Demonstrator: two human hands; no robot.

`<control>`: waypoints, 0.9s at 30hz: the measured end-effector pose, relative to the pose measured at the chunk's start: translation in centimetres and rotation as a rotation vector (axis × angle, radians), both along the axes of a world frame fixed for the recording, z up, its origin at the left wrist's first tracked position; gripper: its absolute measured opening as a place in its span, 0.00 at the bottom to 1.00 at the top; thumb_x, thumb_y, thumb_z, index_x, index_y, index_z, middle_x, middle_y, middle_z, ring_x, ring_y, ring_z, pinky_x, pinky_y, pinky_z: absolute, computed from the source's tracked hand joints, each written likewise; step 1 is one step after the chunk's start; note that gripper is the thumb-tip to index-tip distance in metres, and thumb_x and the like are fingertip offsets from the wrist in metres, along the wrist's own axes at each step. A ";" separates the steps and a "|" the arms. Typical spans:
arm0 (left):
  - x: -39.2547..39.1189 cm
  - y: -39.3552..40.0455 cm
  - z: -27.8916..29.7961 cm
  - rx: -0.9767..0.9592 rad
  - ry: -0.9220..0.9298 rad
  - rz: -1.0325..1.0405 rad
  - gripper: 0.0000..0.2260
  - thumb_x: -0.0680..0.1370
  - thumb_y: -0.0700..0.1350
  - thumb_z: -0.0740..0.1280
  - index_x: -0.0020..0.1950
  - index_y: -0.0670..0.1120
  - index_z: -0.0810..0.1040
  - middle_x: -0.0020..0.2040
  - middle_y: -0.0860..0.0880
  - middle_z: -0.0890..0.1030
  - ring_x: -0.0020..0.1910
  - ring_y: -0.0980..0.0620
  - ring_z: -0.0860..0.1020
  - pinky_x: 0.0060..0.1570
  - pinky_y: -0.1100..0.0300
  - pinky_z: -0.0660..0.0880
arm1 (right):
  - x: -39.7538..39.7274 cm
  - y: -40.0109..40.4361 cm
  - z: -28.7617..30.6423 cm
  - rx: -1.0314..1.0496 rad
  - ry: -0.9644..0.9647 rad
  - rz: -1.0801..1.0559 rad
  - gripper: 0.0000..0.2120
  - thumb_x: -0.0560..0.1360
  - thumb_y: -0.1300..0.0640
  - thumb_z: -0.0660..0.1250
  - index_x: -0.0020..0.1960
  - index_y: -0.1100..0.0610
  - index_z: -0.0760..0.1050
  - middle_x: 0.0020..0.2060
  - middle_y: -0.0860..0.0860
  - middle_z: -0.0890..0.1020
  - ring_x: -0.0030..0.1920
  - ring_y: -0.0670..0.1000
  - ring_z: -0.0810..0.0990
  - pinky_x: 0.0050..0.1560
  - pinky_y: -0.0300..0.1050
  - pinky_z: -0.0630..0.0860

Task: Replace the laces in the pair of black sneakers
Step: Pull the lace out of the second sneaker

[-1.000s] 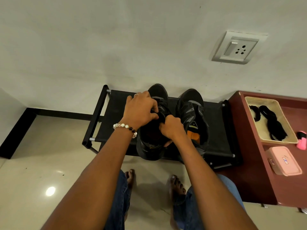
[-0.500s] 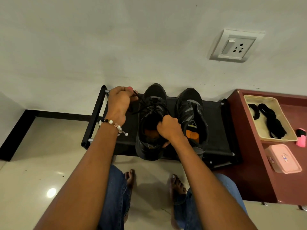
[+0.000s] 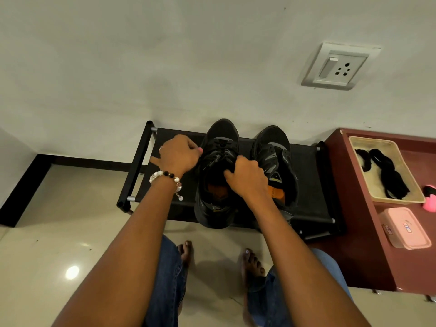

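A low black rack (image 3: 306, 180) stood by the wall, and two black sneakers sat on it side by side. Next to it was a red table (image 3: 358, 208) with a tray (image 3: 368, 185) that held spare black laces (image 3: 389, 175). The left sneaker (image 3: 219, 175) looked light but firm, so it would stay still if held at its open top. The right sneaker (image 3: 276, 147) was not touched. The right hand (image 3: 247, 178) had its fingers curled over the tongue and top edge of the left sneaker and gripped it. The left hand (image 3: 179, 154) was just beside that shoe, with its fingers bent and pressed together as if pinching something. It was most likely the old lace, but the lace was too dark and thin to see there. A lace is soft, floppy and light. It is best pinched near its stiff tip and pulled out slowly, hole by hole.
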State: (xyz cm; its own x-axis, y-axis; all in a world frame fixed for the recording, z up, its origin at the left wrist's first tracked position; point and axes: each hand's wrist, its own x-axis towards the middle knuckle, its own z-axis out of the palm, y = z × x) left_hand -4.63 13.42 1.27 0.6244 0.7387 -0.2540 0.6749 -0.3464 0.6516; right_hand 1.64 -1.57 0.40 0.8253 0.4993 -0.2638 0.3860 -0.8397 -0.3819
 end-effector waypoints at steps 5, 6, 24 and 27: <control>-0.4 -0.9 1.5 0.136 -0.055 -0.194 0.09 0.76 0.53 0.70 0.51 0.50 0.80 0.53 0.49 0.81 0.54 0.47 0.79 0.58 0.44 0.75 | 0.3 0.6 0.0 0.149 -0.345 0.123 0.17 0.77 0.54 0.66 0.65 0.55 0.72 0.61 0.54 0.74 0.61 0.56 0.71 0.46 0.47 0.73; -0.7 -1.2 1.7 0.061 -0.049 -0.248 0.09 0.76 0.53 0.70 0.49 0.48 0.80 0.48 0.49 0.82 0.48 0.50 0.80 0.54 0.47 0.78 | 0.3 0.7 -0.1 0.163 -0.365 0.164 0.15 0.78 0.55 0.66 0.64 0.55 0.74 0.60 0.54 0.74 0.61 0.56 0.71 0.45 0.46 0.72; -1.0 -3.0 -0.5 -0.209 0.271 -0.318 0.13 0.77 0.48 0.69 0.54 0.40 0.74 0.54 0.40 0.77 0.47 0.39 0.81 0.50 0.47 0.80 | 1.7 0.8 -0.6 0.761 0.309 -0.547 0.05 0.74 0.63 0.63 0.47 0.55 0.75 0.43 0.53 0.82 0.46 0.52 0.81 0.51 0.53 0.81; -0.9 -2.9 -0.7 -0.199 0.265 -0.309 0.13 0.77 0.49 0.69 0.54 0.40 0.75 0.53 0.41 0.78 0.46 0.40 0.81 0.50 0.47 0.81 | 1.4 0.8 0.3 0.782 0.299 -0.350 0.12 0.75 0.66 0.62 0.55 0.54 0.75 0.47 0.52 0.80 0.45 0.47 0.79 0.41 0.34 0.77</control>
